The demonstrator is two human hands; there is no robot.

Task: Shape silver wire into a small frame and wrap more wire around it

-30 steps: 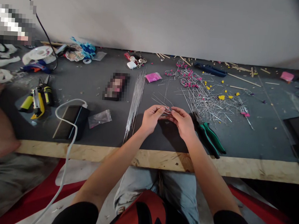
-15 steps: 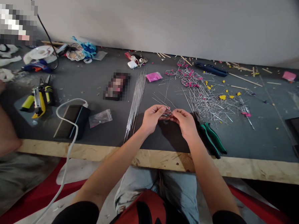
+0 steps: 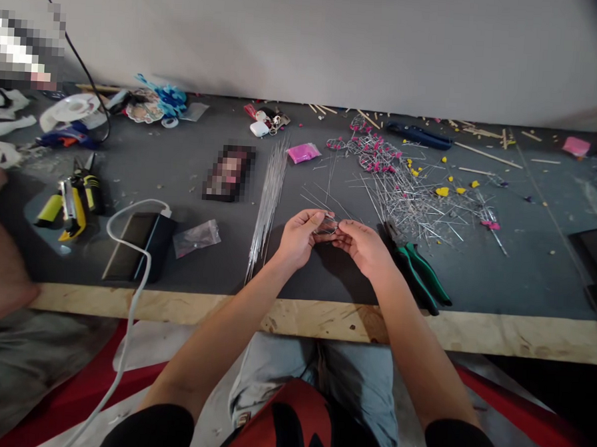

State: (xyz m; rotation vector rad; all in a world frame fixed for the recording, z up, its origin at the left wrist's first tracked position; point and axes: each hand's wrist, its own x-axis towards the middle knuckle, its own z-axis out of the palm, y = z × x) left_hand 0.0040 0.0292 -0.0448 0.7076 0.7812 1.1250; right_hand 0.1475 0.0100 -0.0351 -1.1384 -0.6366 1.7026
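Your left hand [image 3: 298,237] and right hand [image 3: 364,247] stay pinched on the small wire piece [image 3: 328,226]; they have barely shifted above the desk [image 3: 325,278], green pliers [image 3: 416,270] just right

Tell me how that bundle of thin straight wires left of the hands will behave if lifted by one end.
The wire bundle is long, thin and loose, so it would probably sag and fan apart. Its strands look bare and smooth, so some may slip out. It likely weighs little.

Pixelated block [image 3: 230,173] unreadable; bent wire [image 3: 328,226] too small to tell.
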